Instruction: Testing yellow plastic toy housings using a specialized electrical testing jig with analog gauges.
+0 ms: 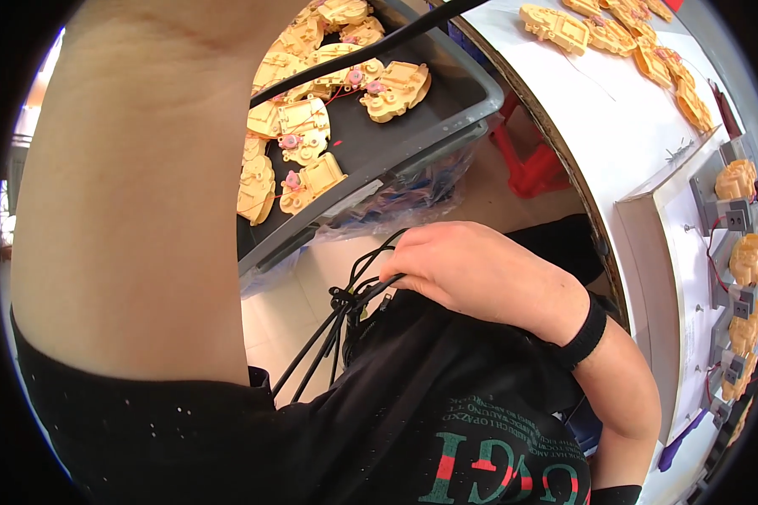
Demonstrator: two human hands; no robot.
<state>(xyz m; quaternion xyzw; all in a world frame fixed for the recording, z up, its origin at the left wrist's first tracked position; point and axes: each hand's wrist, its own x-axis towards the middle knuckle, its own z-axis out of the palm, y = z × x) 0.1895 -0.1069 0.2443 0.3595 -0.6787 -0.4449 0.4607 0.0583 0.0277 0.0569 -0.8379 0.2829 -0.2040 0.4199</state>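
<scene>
A head camera looks down the person's own body, which wears a black shirt (446,421). The right hand (472,269), with a black wristband (585,332), is closed around a bundle of thin black cables (345,311) held against the chest; the cables loop out above the fingers and trail down and to the left over the shirt. The left arm (135,194) is raised and fills the left half of the view; its hand is out of sight, so its grip cannot be told. One black cable (370,46) runs taut from behind that arm toward the upper right. Below it a grey tray (446,105) holds many yellow plastic parts (312,126) with pink fittings and thin red wires. More yellow parts (606,29) lie on a white bench (615,126) at the right, and others sit in fixtures (737,219) along its edge. The likely risks: the loose loops could tangle or knot near the fingers, a strand could slip from the closed hand, and the taut cable could sweep across the tray and knock parts about.
</scene>
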